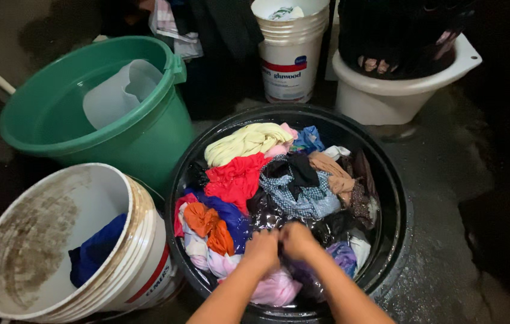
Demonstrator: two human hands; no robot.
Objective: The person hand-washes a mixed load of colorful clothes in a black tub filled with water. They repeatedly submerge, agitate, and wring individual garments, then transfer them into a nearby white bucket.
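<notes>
Single head-worn view, looking steeply down and slightly forward from above the person's own forearms, which enter from the bottom edge at 6 o'clock. The black wash basin sits close beneath the lens, filling the centre and lower half. At 9 to 10 o'clock stands the green bucket; at 7 to 8 o'clock the white bucket; at 12 o'clock the stacked white pails; at 1 to 2 o'clock the white tub. No second view overlaps this one.

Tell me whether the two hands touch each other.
Touching: the head view shows the left hand and right hand pressed together, no gap, over dark cloth.
</notes>
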